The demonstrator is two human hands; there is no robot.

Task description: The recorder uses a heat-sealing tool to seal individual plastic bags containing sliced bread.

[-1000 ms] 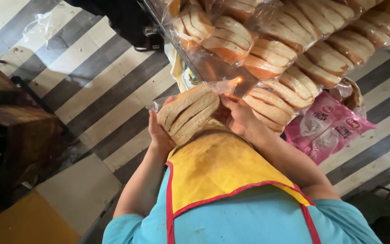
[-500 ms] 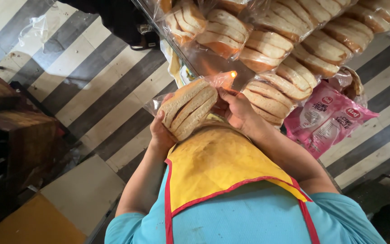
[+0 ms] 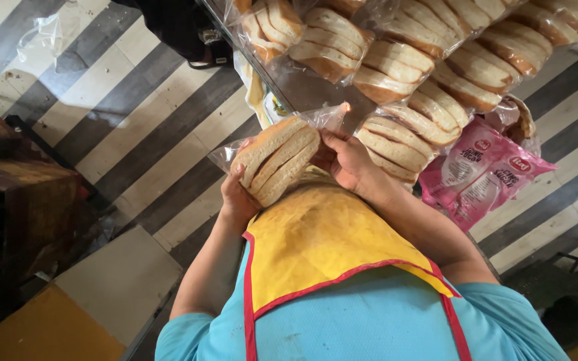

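The person holds a clear plastic bag of sliced pale-brown bread (image 3: 277, 159) in both hands, just above the yellow apron bib w/ red trim (image 3: 322, 241) worn over a light-blue tee. The left hand (image 3: 237, 197) cups the bag from underneath and at its near end, fingers wrapped up against the crust side, so it is closed round the bag. The right hand (image 3: 350, 160) grips the bag's open end, fingers pinched on the loose plastic neck that sticks up toward the worktop; it too is closed on the bag. The loaf sits tilted, slices on edge, approx 4–5 visible.

Just beyond the hands, the grey metal worktop (image 3: 302, 87) carries rows of similar bagged sliced loaves (image 3: 396, 63), packed side by side and touching, running from centre-top to the upper right corner. One bagged loaf (image 3: 399, 137) lies right beside the right hand, nearly touching the wrist. To the right of it, a pile of pink-and-white printed plastic wrappers (image 3: 479, 174) hangs at the worktop's edge.

The floor (image 3: 135, 113) below is striped tile, grey and cream diagonals. An empty crumpled clear bag (image 3: 51, 33) lies on it at upper left. Dark brown wooden furniture (image 3: 15, 187) stands at left, well apart from the hands, w/ a yellow-and-cream surface (image 3: 68, 307) near the bottom left.
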